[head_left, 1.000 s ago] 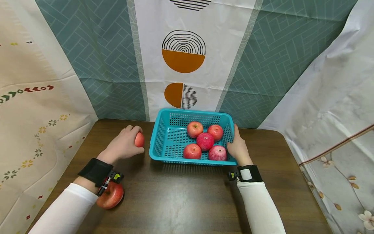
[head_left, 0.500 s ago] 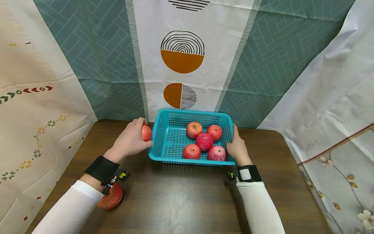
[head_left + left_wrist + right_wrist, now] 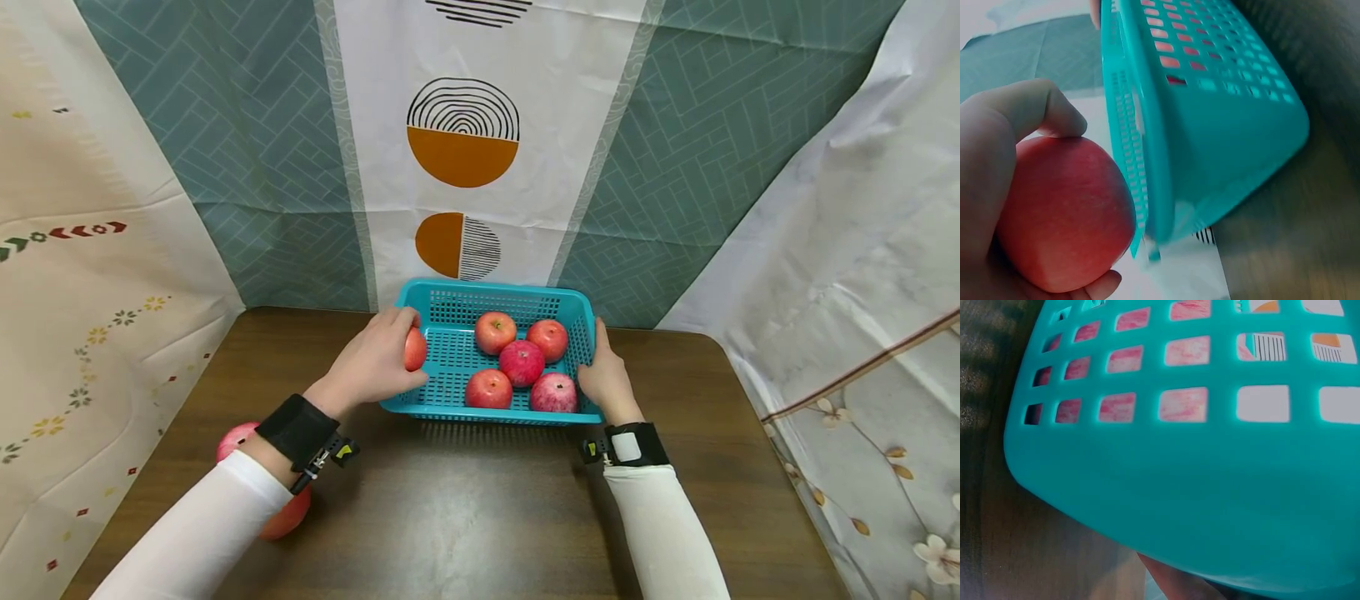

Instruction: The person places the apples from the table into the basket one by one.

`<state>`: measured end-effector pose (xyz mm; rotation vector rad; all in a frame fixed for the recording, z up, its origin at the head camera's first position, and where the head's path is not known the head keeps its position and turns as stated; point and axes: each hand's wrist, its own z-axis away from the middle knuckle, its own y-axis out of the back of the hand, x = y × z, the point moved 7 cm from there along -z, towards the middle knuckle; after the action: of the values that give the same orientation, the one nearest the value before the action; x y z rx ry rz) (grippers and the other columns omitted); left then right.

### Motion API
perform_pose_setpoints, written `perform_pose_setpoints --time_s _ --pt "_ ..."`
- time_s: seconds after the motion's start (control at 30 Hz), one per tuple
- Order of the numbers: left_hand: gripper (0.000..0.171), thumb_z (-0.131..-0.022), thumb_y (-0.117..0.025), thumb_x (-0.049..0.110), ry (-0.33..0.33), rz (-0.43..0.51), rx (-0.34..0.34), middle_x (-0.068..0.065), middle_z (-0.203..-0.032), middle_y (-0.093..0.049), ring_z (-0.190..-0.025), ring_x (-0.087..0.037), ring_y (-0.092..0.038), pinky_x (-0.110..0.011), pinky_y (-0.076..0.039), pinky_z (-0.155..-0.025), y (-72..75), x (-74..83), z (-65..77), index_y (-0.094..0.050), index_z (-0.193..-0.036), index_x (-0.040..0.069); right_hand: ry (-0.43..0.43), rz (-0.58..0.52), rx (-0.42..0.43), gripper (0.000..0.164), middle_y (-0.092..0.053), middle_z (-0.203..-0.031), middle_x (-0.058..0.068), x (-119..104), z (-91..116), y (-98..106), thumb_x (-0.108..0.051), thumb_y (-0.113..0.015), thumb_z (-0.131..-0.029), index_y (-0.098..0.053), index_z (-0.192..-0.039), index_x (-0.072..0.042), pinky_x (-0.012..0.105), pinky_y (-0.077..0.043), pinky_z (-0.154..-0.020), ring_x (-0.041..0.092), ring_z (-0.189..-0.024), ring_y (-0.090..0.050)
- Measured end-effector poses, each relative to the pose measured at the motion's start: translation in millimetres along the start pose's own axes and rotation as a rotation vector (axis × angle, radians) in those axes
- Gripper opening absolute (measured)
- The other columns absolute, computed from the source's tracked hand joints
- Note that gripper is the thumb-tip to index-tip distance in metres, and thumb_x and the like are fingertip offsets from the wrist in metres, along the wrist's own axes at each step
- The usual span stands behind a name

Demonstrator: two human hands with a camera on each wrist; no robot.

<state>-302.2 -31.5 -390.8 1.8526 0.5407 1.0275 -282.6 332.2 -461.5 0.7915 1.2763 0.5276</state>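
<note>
Nearest, two apples (image 3: 288, 515) were seen on the table (image 3: 465, 533), partly hidden by the left sleeve (image 3: 217, 517). Beyond them, a smooth, rounded red apple (image 3: 1066, 215), clasped in the left hand's (image 3: 375, 358) curled fingers, had just been carried rightward to above the basket's (image 3: 450, 411) left end, so the carry seemed nearly complete. The right rim was touched by the right hand (image 3: 606, 379), whose grip could not be told.

White sleeves (image 3: 198, 529) are worn above black wristbands (image 3: 296, 432), to which small yellow-marked devices (image 3: 342, 451) are fixed; the right wristband (image 3: 655, 444) is marked with a white patch (image 3: 626, 447)
</note>
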Motion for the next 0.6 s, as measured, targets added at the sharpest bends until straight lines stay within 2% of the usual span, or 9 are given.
perform_pose_setpoints --time_s 0.2,0.37,0.5,0.6 --pt "0.065 -0.078 -0.087 0.030 -0.068 -0.069 -0.066 -0.009 -0.110 -0.059 -0.100 -0.026 -0.056 -0.038 -0.057 -0.073 -19.4 20.2 -11.0 -0.055 -0.128 0.006 -0.012 -0.006 -0.004 0.088 -0.053 -0.148 0.038 1 0 -1 -0.007 -0.054 -0.103 0.001 -0.172 -0.011 0.068 -0.054 -0.095 0.054 -0.114 -0.067" --pt "0.065 -0.078 -0.086 0.030 -0.121 -0.082 -0.071 -0.008 -0.109 -0.059 -0.101 -0.026 -0.055 -0.039 -0.054 -0.077 -25.7 34.5 -17.7 -0.056 -0.129 0.005 -0.016 -0.006 0.001 0.088 -0.054 -0.147 0.037 2 -1 -1 -0.007 -0.054 -0.103 0.001 -0.172 -0.012 0.068 -0.053 -0.096 0.054 -0.115 -0.067" --pt "0.064 -0.078 -0.085 0.030 -0.130 -0.088 -0.072 -0.008 -0.109 -0.059 -0.099 -0.027 -0.055 -0.039 -0.053 -0.073 -29.1 39.8 -21.2 -0.057 -0.130 0.004 -0.009 -0.006 0.000 0.088 -0.052 -0.150 0.037 3 -3 -1 -0.008 -0.054 -0.103 0.000 -0.172 -0.012 0.070 -0.051 -0.099 0.055 -0.120 -0.065" --pt "0.067 -0.080 -0.084 0.030 -0.118 -0.105 -0.104 -0.010 -0.111 -0.058 -0.100 -0.028 -0.055 -0.039 -0.054 -0.072 -34.5 41.3 -25.5 -0.055 -0.134 0.003 -0.005 -0.005 0.003 0.088 -0.052 -0.149 0.037 3 -3 -1 -0.008 -0.053 -0.102 -0.001 -0.172 -0.011 0.070 -0.052 -0.098 0.055 -0.117 -0.066"
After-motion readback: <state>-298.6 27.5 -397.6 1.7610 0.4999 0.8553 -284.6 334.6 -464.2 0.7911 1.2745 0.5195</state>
